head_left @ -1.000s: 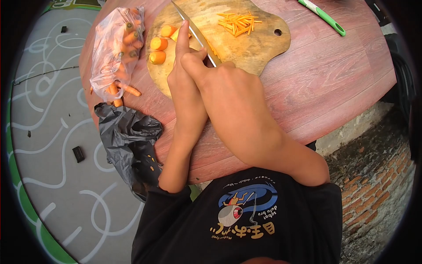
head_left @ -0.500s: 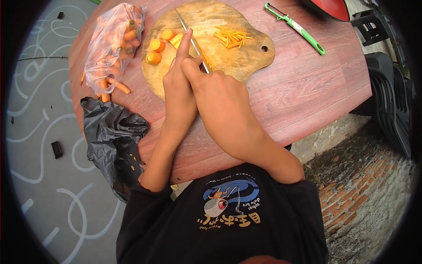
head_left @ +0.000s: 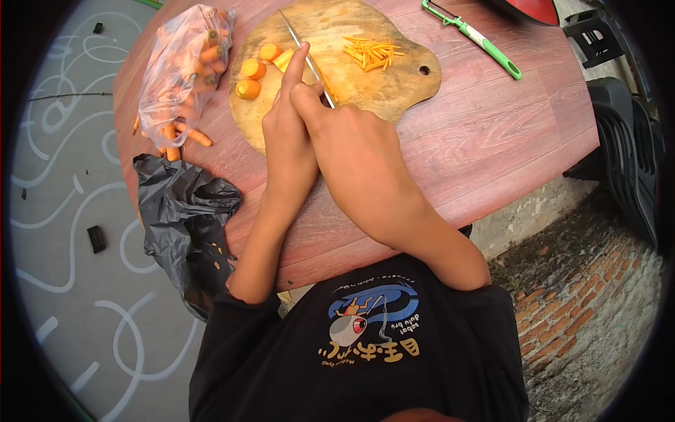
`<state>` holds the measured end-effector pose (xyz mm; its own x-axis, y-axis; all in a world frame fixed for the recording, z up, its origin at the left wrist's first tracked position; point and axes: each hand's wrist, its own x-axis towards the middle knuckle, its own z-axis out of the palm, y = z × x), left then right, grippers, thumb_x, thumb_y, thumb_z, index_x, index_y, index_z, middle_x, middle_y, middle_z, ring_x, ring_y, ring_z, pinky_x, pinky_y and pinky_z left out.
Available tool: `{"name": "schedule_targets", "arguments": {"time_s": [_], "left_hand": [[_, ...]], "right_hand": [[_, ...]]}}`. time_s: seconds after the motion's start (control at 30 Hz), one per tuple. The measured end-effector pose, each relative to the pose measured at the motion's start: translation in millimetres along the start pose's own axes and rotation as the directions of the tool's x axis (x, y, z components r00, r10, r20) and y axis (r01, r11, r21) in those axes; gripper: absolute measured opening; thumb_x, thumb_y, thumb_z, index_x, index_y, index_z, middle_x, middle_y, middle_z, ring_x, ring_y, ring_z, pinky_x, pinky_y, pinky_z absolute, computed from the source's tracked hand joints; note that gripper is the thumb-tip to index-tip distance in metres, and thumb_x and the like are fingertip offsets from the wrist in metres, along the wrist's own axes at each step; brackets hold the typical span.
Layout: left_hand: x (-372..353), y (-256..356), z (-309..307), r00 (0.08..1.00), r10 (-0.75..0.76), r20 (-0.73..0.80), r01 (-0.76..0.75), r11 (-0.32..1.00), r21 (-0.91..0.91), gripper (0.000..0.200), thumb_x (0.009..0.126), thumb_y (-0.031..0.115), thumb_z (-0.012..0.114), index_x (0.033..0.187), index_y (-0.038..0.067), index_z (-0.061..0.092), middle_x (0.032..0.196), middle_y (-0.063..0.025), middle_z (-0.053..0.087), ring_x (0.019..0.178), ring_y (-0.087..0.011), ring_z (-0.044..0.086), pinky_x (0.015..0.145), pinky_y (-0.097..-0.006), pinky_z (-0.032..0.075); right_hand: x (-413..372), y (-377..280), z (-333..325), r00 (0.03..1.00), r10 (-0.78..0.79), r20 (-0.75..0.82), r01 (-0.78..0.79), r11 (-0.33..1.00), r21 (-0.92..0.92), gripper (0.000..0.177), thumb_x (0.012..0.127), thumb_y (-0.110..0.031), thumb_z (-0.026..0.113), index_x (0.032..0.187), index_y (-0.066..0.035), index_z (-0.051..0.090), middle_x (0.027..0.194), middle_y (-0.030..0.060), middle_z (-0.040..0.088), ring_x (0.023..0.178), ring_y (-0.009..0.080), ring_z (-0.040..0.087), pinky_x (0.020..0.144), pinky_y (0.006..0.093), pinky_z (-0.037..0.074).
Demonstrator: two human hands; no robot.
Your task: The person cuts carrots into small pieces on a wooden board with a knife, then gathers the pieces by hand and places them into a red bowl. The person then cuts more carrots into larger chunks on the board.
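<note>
My right hand (head_left: 355,137) is closed round the handle of a knife (head_left: 295,39), whose blade points up and left over a wooden cutting board (head_left: 401,70). Against it, my left hand (head_left: 290,116) has its index finger stretched along the blade. A cut carrot piece (head_left: 283,60) peeks out beside that finger; the left hand's other fingers are mostly hidden and appear to hold it. Thin carrot slices lie by the blade, partly covered by my hands. Three carrot chunks (head_left: 253,69) sit on the board's left, and a pile of carrot sticks (head_left: 371,53) on its right.
A clear plastic bag of carrots (head_left: 184,77) lies left of the board. Below it, a black plastic bag (head_left: 186,211) hangs over the table edge. A green peeler (head_left: 485,46) and a red bowl-like object (head_left: 531,8) are at the upper right. Dark stacked chairs (head_left: 622,148) stand beyond.
The whole view has shifted slightly. My hands, the knife and the carrot pieces keep nearly the same positions, with the right hand perhaps a little higher on the board.
</note>
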<state>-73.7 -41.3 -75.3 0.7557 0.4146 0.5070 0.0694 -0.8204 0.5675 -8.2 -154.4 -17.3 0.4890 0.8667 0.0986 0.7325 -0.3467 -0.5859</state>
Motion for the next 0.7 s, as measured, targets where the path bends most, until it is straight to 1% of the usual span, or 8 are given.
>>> {"name": "schedule_targets", "arguments": {"time_s": [0.13,0.3,0.37,0.4,0.47,0.57,0.63,0.7], "left_hand": [[5.6,19.1,-8.0,0.985,-0.158,0.068,0.160,0.987,-0.026,0.067,0.086,-0.001,0.066,0.150,0.001,0.047,0.081,-0.0147,0.066,0.071,-0.0241,0.065,0.070,-0.0370,0.052],[4.9,13.1,-5.0,0.990,-0.131,0.045,0.133,0.990,-0.041,0.067,0.087,-0.001,0.066,0.151,0.002,0.047,0.085,-0.0159,0.069,0.072,-0.0260,0.067,0.070,-0.0377,0.053],[2.3,11.9,-5.3,0.996,-0.089,0.007,0.089,0.995,-0.044,0.067,0.087,-0.001,0.065,0.151,0.003,0.047,0.085,-0.0156,0.068,0.071,-0.0262,0.066,0.070,-0.0377,0.052],[2.0,13.9,-5.3,0.994,-0.111,0.000,0.111,0.991,-0.070,0.066,0.087,-0.001,0.065,0.151,0.003,0.047,0.088,-0.0162,0.069,0.073,-0.0272,0.067,0.071,-0.0382,0.053],[7.4,9.2,-4.8,0.994,-0.105,-0.022,0.103,0.990,-0.097,0.065,0.087,-0.001,0.065,0.150,0.002,0.048,0.090,-0.0167,0.069,0.075,-0.0283,0.067,0.072,-0.0387,0.053],[3.4,1.5,-7.3,0.996,0.069,0.050,-0.072,0.995,0.063,0.065,0.087,-0.001,0.065,0.150,0.001,0.047,0.104,-0.0200,0.071,0.083,-0.0321,0.069,0.076,-0.0403,0.053],[1.8,14.2,-9.2,0.980,-0.184,0.078,0.187,0.982,-0.027,0.065,0.087,-0.001,0.066,0.149,-0.001,0.046,0.119,-0.0226,0.070,0.090,-0.0347,0.069,0.079,-0.0414,0.053],[3.2,9.8,-6.0,0.987,-0.150,0.055,0.152,0.987,-0.042,0.066,0.087,0.000,0.066,0.150,0.000,0.046,0.117,-0.0224,0.070,0.089,-0.0350,0.069,0.080,-0.0413,0.053]], "right_hand": [[-5.6,-4.6,-6.3,1.000,0.012,0.006,-0.013,1.000,0.007,0.026,0.090,-0.002,0.058,0.114,-0.003,0.047,0.076,0.0230,0.068,0.075,0.0405,0.071,0.063,0.0481,0.057],[-3.8,-5.1,-2.6,0.999,0.039,0.034,-0.038,0.999,-0.013,0.026,0.090,-0.002,0.058,0.114,-0.003,0.047,0.076,0.0236,0.069,0.076,0.0405,0.071,0.064,0.0483,0.057],[3.9,-0.5,5.9,1.000,0.007,0.018,-0.004,0.989,-0.147,0.045,0.088,-0.012,0.069,0.128,-0.008,0.049,0.076,0.0078,0.072,0.077,0.0228,0.076,0.061,0.0323,0.060],[2.7,-1.9,6.5,1.000,-0.001,0.016,0.004,0.989,-0.145,0.045,0.088,-0.012,0.069,0.128,-0.008,0.049,0.076,0.0078,0.072,0.077,0.0228,0.076,0.061,0.0323,0.060],[4.6,-1.9,1.2,1.000,0.027,-0.002,-0.027,1.000,0.013,0.026,0.091,-0.003,0.058,0.114,-0.004,0.048,0.075,0.0223,0.068,0.075,0.0395,0.072,0.064,0.0480,0.057],[-4.5,-8.0,-4.3,0.998,0.043,0.050,-0.042,0.999,-0.022,0.024,0.092,-0.004,0.057,0.114,-0.003,0.048,0.076,0.0224,0.069,0.075,0.0402,0.072,0.065,0.0485,0.057],[-4.1,-6.4,-1.8,0.999,0.037,0.037,-0.037,0.999,-0.009,0.024,0.092,-0.004,0.057,0.115,-0.003,0.048,0.076,0.0230,0.069,0.075,0.0407,0.072,0.065,0.0489,0.057],[-2.2,-2.4,1.4,0.999,0.034,0.034,-0.034,0.999,0.003,0.024,0.093,-0.004,0.056,0.115,-0.003,0.047,0.076,0.0237,0.069,0.076,0.0413,0.071,0.065,0.0492,0.057]]}}
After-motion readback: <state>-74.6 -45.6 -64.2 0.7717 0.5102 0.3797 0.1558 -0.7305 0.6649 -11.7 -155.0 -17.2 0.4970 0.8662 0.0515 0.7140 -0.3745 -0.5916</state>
